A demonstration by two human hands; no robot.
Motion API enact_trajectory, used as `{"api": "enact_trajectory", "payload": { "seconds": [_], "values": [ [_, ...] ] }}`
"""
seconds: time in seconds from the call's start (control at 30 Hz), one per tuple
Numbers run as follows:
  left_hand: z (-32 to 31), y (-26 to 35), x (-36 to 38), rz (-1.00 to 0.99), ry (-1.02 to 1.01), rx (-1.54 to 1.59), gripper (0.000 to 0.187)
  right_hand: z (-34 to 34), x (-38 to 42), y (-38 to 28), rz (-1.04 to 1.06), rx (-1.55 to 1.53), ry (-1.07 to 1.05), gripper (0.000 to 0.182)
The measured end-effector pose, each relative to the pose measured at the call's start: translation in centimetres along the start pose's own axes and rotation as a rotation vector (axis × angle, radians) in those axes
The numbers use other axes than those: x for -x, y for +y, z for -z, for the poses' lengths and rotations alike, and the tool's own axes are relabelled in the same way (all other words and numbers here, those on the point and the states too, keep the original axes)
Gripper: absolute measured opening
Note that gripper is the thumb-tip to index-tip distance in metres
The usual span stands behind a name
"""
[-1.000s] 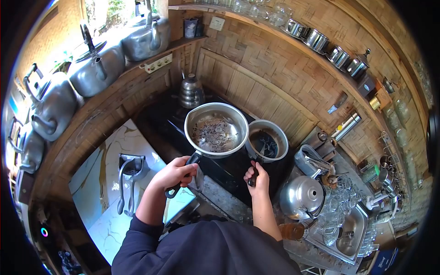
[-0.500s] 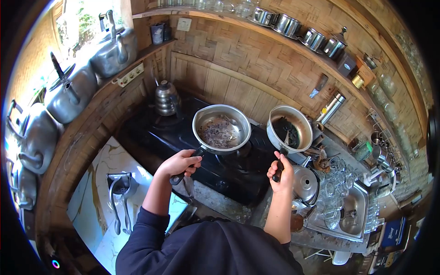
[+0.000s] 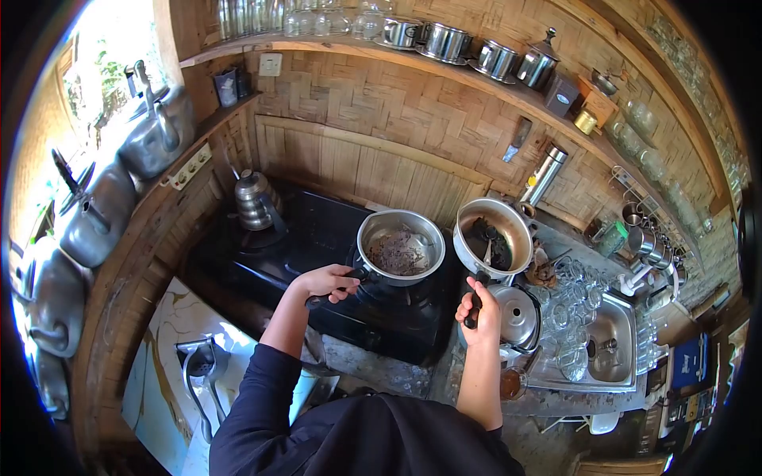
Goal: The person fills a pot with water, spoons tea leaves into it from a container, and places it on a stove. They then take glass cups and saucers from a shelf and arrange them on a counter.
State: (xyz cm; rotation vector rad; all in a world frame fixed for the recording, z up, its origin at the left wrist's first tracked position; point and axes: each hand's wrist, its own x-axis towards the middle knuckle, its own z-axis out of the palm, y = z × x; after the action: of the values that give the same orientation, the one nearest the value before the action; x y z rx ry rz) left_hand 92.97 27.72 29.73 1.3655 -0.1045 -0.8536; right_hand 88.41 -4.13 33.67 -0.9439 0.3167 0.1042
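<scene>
A metal saucepan (image 3: 401, 278) holds a layer of brownish-purple dry bits, and my left hand (image 3: 330, 284) is closed round its black handle. It sits over the right part of the black stove (image 3: 317, 238). To its right, a second, cream-coloured pan (image 3: 520, 270) contains dark pieces and what looks like a utensil. My right hand (image 3: 481, 311) grips that pan's black handle, with the pan over the area right of the stove. The two pans are close side by side.
A gooseneck kettle (image 3: 255, 202) stands on the stove's left. Large kettles (image 3: 95, 214) line the window ledge. A lidded pot (image 3: 516, 313), glasses (image 3: 573, 317) and a sink (image 3: 613, 341) are at the right. A metal press (image 3: 203, 366) lies on the marbled counter (image 3: 159, 381).
The view has shifted. The left pan has moved rightward and lower over the stove, nearer the right pan. Both hands keep their handles.
</scene>
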Motion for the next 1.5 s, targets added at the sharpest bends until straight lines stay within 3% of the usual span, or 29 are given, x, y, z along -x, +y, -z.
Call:
{"api": "enact_trajectory", "payload": {
  "seconds": [0.47, 1.5],
  "values": [
    [1.1, 1.5, -2.9, 0.106, -0.218, -0.116, 0.014, 0.0, -0.3, 0.3, -0.014, -0.053, -0.034, 0.025],
    [4.1, -0.3, -2.7, 0.125, -0.164, 0.131, 0.017, -0.9, -2.0, 1.5, -0.075, -0.032, -0.086, 0.027]
  ]
}}
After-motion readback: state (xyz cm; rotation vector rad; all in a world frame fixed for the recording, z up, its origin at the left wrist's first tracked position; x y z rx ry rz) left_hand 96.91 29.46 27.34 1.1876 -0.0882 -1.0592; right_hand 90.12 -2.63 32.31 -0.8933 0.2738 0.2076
